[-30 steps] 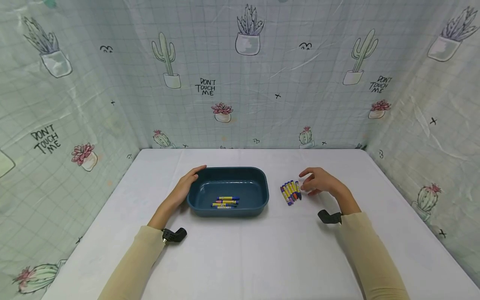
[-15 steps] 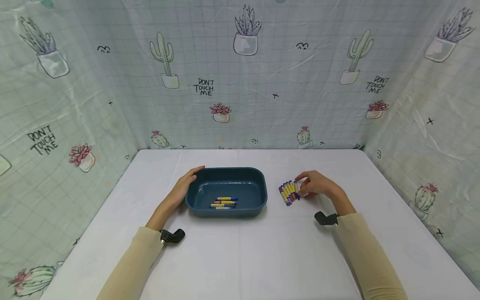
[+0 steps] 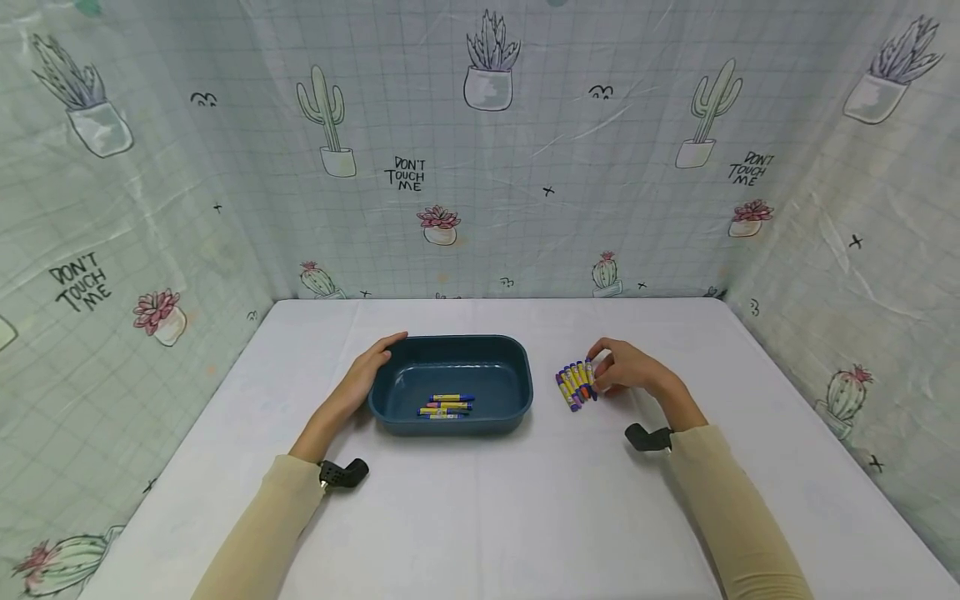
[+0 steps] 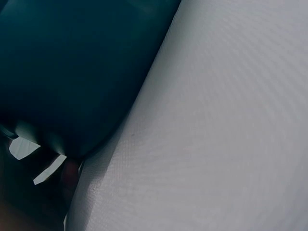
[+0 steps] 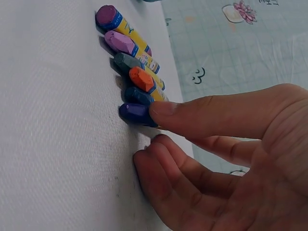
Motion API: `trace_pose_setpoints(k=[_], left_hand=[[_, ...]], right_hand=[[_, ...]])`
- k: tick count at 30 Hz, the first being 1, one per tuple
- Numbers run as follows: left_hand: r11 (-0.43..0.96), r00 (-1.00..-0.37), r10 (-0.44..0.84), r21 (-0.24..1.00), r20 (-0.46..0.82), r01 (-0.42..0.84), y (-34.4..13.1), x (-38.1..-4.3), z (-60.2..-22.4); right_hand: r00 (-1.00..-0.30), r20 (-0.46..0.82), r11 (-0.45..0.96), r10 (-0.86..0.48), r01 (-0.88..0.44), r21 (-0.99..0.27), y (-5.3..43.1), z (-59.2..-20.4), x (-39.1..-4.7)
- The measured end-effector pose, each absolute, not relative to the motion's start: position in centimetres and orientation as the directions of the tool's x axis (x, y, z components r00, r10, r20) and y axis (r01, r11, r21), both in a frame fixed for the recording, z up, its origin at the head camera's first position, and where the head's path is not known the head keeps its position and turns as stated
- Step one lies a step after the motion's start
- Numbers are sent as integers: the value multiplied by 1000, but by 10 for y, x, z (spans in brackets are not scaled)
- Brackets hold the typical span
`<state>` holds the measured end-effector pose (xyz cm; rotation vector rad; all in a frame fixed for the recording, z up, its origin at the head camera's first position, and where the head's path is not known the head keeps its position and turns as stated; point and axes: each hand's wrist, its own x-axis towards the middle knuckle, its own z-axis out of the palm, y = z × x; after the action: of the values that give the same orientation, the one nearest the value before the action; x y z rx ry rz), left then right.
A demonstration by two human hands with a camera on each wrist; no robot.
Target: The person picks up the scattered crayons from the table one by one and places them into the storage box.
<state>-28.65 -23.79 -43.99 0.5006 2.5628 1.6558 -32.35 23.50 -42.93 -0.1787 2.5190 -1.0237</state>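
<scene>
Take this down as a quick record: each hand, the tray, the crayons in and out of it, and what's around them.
Left hand: holds the left end of the dark teal rectangular tray
Tray contents: four visible yellow-wrapped crayons, in the near half
Loose set: side-by-side row of six yellow-wrapped crayons, right of the tray
Right hand: thumb on the indigo crayon at the row's right end
Surface: white cloth-covered table
Backdrop: pale cactus-print curtain

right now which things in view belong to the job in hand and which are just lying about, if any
Part of the job, apparently:
right hand, thumb on the end crayon
left hand, touching the tray
crayons inside
row of crayons beside the tray

Just around it:
patterned cloth
white table
black wrist devices
</scene>
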Motion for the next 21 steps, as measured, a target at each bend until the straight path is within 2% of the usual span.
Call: trace_pose_setpoints(k=[7,16,21], left_hand=[[364,-947,280,896,156,256,-246,-306,-470],[361,-947,281,897,155,254,-246,-306,-470],[350,-945,294,904,144,247,-241,-297,-453]], right_hand=[[-905,-321,679,-280,49,-733,233,-430,-323],[-907,-317,611,-276,89,-787,238,-432,-325],[-906,-314,575,-285,101,-812,240,-430,-325]])
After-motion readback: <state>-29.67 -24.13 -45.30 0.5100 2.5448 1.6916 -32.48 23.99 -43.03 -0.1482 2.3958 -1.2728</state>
